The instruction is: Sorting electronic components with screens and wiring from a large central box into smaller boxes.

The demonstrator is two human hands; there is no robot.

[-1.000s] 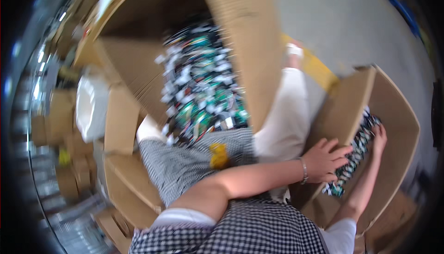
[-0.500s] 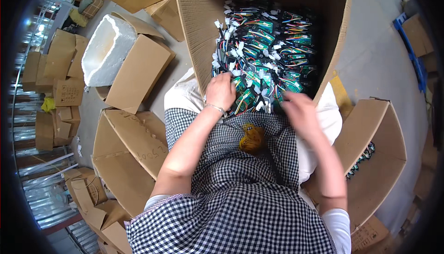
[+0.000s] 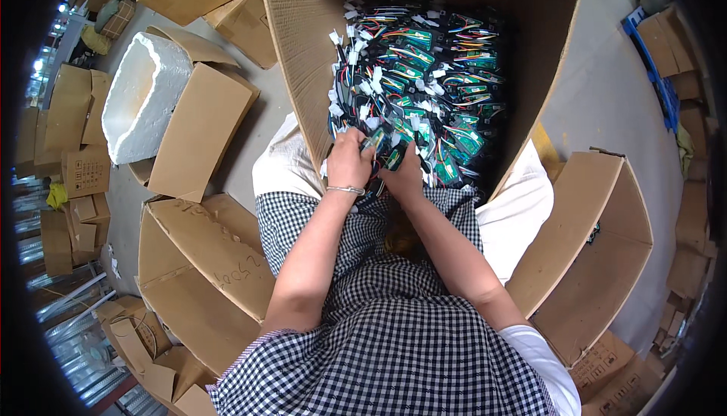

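A large open cardboard box [image 3: 297, 52] stands between my knees. Inside it lie rows of green circuit boards [image 3: 463, 137] with coloured wires and white plug connectors. At the box's near side, my left hand [image 3: 349, 161] has its fingers closed on a small circuit board [image 3: 375, 140]. Close beside it, my right hand [image 3: 406, 176] pinches another green and black circuit board [image 3: 394, 160]. Both boards are partly covered by the fingers, and dark wires show between the hands.
An open carton [image 3: 594, 264] is to my right, with a bit of green board visible inside. On my left are another open carton [image 3: 198, 264] and a carton flap beside a white foam box [image 3: 148, 98]. Stacked cartons [image 3: 83, 173] line the far left.
My right hand has swung left and in, from the box's right side to beside my left hand. Both hands now grip circuit boards. The whole view has shifted slightly.
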